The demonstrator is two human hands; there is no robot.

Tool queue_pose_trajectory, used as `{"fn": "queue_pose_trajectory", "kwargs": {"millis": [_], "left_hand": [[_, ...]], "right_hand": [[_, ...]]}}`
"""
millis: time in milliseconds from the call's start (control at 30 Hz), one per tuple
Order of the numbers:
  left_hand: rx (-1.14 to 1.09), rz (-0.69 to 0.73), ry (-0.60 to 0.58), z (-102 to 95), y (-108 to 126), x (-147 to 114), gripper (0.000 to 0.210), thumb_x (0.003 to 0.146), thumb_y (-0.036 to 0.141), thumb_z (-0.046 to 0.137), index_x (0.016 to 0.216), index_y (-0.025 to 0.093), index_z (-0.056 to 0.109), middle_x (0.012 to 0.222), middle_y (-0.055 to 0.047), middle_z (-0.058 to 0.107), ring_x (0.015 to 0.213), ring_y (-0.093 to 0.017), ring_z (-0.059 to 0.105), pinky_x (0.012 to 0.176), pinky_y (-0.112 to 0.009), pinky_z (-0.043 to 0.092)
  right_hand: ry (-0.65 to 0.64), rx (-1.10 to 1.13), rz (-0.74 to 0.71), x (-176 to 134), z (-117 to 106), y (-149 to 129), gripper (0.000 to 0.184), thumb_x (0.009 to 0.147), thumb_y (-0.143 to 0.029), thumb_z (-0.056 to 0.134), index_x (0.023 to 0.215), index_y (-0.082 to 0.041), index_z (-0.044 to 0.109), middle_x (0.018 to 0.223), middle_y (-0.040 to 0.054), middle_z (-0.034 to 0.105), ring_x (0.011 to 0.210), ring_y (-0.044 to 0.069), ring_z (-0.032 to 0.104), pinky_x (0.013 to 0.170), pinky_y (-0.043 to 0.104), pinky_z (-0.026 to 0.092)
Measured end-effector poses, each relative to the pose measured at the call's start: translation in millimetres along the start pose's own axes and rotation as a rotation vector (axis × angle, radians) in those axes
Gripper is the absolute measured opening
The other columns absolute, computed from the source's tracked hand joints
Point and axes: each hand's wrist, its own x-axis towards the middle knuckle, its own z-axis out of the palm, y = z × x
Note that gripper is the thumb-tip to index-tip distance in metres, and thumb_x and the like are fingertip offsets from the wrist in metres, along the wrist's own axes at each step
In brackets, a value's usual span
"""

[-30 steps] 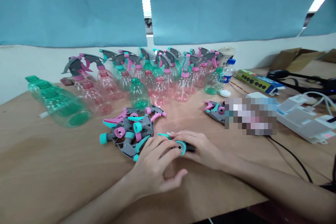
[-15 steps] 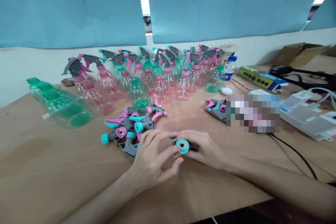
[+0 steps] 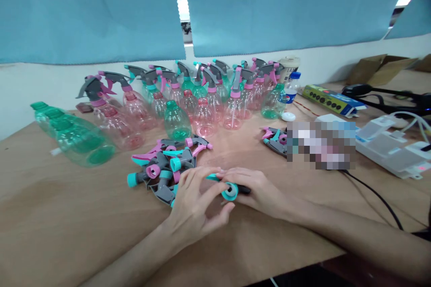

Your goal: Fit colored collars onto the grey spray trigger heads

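Observation:
Above the front of the table, my right hand (image 3: 261, 190) is closed round a grey trigger spray head (image 3: 230, 191) whose turquoise collar faces me. The collar's inside is pale with a dark hole. My left hand (image 3: 195, 204) has its fingers curled about the same spray head from the left. Its index fingertip lies on the collar's rim, while its thumb stands a little apart below. The nozzle end is partly covered by my fingers. Just beyond my left hand lies a pile of loose spray heads (image 3: 164, 188) in grey, pink and turquoise.
Pink and green spray bottles (image 3: 233, 111) stand along the wall, many with spray heads on, several uncapped. Green bottles (image 3: 76, 139) sit at the left. To the right are a small group of spray heads (image 3: 276, 145), a Pepsi bottle (image 3: 292, 89), a narrow box (image 3: 332, 98) and a white multi-part device (image 3: 390, 145).
The collar has tilted and shifted slightly left and down in my hands. My left index finger has moved onto its rim, and more of the turquoise trigger shows between my hands.

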Motion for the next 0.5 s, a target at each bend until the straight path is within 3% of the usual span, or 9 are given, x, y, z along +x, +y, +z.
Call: {"fn": "queue_pose_trajectory", "kwargs": {"millis": [300,500], "left_hand": [[-0.144,0.001,-0.068,0.9,10,2,0.005,0.08,0.022,0.058,0.081,0.02,0.062,0.104,-0.009,0.057,0.095,-0.024,0.054,0.079,-0.038,0.045],[-0.087,-0.013,-0.023,-4.2,-2,3,0.014,0.08,0.018,0.058,0.091,0.021,0.064,0.108,-0.009,0.056,0.098,-0.025,0.054,0.084,-0.042,0.043]], "right_hand": [[-0.102,0.031,-0.056,2,1,0,0.023,0.087,-0.016,0.058,0.11,-0.018,0.06,0.121,0.0076,0.062,0.116,0.015,0.055,0.101,0.032,0.043],[0.013,0.016,0.035,1,-3,-1,0.022,0.084,-0.022,0.064,0.105,-0.019,0.062,0.115,0.0071,0.066,0.109,0.018,0.06,0.093,0.031,0.048]]}}
